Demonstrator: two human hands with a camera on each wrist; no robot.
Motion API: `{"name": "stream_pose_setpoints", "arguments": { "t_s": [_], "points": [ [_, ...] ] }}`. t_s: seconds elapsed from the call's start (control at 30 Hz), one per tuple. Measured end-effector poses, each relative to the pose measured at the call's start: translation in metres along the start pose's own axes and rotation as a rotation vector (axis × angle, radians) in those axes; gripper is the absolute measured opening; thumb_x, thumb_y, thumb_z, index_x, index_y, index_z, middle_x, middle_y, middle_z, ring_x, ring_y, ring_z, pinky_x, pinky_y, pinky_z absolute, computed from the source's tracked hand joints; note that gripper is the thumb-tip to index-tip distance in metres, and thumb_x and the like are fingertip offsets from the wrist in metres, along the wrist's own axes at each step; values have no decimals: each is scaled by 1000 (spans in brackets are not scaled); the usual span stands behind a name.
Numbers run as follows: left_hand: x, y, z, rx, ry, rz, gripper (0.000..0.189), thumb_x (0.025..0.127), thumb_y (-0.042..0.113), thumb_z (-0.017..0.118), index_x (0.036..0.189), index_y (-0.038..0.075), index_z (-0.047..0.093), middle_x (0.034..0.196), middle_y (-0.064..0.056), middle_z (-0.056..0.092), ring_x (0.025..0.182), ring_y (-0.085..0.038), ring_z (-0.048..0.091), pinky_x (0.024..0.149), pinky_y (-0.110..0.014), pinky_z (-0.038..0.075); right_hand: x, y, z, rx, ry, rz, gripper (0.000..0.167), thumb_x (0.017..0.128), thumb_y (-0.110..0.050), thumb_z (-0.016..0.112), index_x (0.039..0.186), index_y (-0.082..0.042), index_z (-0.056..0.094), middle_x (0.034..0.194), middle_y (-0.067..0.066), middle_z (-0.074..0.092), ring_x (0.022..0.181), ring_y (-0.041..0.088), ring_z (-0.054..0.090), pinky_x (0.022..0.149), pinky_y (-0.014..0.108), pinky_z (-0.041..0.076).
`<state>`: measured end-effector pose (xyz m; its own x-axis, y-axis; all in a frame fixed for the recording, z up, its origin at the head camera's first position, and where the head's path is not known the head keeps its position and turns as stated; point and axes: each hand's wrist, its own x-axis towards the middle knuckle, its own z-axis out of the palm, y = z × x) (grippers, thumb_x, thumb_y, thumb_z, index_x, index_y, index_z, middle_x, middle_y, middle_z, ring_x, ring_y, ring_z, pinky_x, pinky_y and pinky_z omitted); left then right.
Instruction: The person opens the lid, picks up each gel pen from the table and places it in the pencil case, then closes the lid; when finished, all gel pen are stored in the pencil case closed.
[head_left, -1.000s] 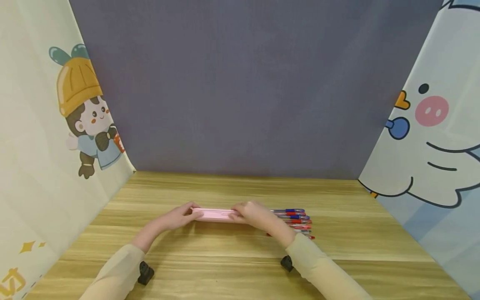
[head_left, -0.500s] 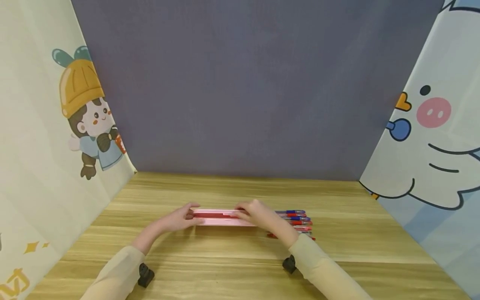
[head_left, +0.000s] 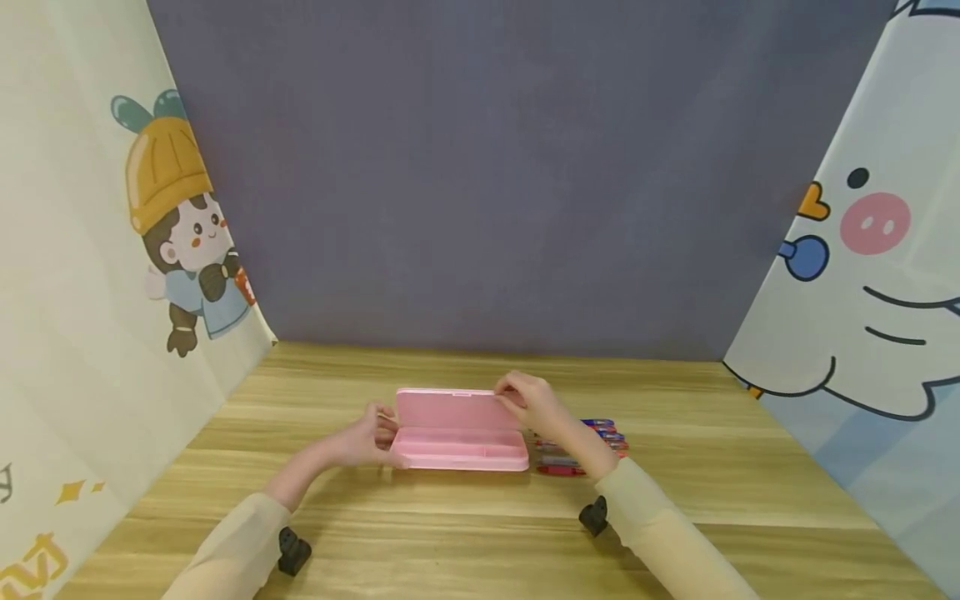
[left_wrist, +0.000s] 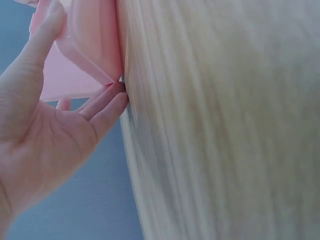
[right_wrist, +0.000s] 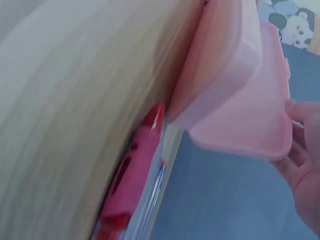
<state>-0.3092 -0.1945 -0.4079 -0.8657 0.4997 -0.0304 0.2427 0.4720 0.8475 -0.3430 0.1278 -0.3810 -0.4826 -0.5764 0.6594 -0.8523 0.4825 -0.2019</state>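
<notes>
A pink plastic pencil case (head_left: 461, 462) lies on the wooden table, its lid (head_left: 446, 408) swung up at the back and its shallow compartments showing with nothing in them. My left hand (head_left: 367, 437) grips the left end of the base. In the left wrist view, that thumb (left_wrist: 47, 30) lies along the case's side while the fingers reach round the end near the tabletop. At the upper right corner, my right hand (head_left: 532, 404) pinches the lid's edge between thumb and fingers, as the right wrist view also shows.
Several pens with blue and red caps (head_left: 611, 435) lie in a row to the right of the case, partly under my right forearm. A thick magenta pen (right_wrist: 131, 172) is nearest the front. A grey backdrop (head_left: 480, 167) rises behind the table.
The case went from closed to open: my right hand has lifted the lid up and back. My left hand has stayed at the left end.
</notes>
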Motion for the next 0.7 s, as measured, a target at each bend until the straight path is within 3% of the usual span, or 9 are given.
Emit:
{"name": "stream_pose_setpoints", "arguments": {
  "t_s": [0.27, 0.47, 0.7],
  "points": [
    [0, 1, 0, 109, -82, 39, 73, 75, 21, 80, 126, -13, 39, 131, -36, 44, 123, -48, 44, 105, -52, 40, -9, 18, -9, -40, 48, -21, 15, 83, 0, 68, 97, -6, 67, 97, 5, 64, 86, 16, 63, 70, 26, 57],
    [-1, 0, 0, 140, -111, 88, 75, 76, 20, 79, 129, -15, 39, 130, -34, 46, 123, -46, 44, 105, -51, 40, -15, 26, -13, -111, 54, 1, 22, 82, -3, 71, 103, -6, 70, 99, 6, 58, 81, 14, 57, 62, 25, 51],
    [-3, -4, -2, 151, -139, 120, 69, 81, 18, 74, 130, -13, 38, 134, -33, 38, 128, -49, 36, 108, -53, 35, -18, 26, -15, -154, -10, 81, 27, 85, -6, 68, 112, -5, 67, 109, 7, 61, 95, 20, 62, 74, 32, 57]
  ]
}}
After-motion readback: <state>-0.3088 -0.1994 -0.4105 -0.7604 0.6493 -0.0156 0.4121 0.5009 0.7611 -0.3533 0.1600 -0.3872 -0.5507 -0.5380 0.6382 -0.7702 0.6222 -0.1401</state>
